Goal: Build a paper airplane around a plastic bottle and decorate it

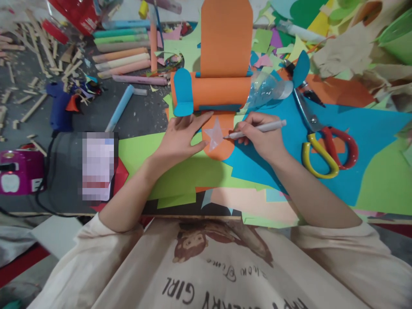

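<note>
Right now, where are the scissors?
In the head view, the scissors lie on the blue paper, right of centre, just to the right of the right hand and its pen.

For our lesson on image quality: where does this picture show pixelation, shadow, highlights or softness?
Head view: the phone screen is pixelated; a soft shadow darkens the green paper; highlights streak the clear bottle; the outer edges look softer.

phone screen (98, 165) — blurred; orange panel (227, 38) — cut off above
</note>
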Available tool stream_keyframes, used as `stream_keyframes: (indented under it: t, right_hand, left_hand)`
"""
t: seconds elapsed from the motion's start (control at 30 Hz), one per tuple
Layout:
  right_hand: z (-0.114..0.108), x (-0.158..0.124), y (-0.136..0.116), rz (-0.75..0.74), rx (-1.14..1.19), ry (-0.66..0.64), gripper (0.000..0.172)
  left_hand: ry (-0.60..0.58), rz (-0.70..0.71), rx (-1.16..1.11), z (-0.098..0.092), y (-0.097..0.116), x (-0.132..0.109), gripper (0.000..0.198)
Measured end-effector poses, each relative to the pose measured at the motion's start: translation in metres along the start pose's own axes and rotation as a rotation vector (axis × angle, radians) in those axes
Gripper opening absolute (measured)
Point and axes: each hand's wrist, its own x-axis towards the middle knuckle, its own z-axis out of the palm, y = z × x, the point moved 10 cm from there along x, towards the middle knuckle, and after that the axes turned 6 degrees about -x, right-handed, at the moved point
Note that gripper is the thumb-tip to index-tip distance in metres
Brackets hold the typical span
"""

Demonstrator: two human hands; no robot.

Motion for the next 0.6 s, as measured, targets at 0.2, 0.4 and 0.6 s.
stream_keyframes:
  t: [0.2,0.4,0.6]
  right_hand:
    - [0.0014,0.0003,-0.0009,-0.017,-0.004,-0.014,0.039]
    - [-0.0023,0.0016,-0.0026,-0.048,0.009,-0.005,0.036]
    - [-0.0015,-0.001,-0.0036,-0.057,0.035,-0.041,0.034]
  left_hand:
    - [-0.009,-0.01,0.007,-0.0005,0.0007,0.0001,0.062]
    - [0.007,0.005,-0.001,-0.0013,-0.0004,-0.0003,0.061]
    - [0.022,0.021,0.01,-0.0015,-0.0005,-0.0004,0.06]
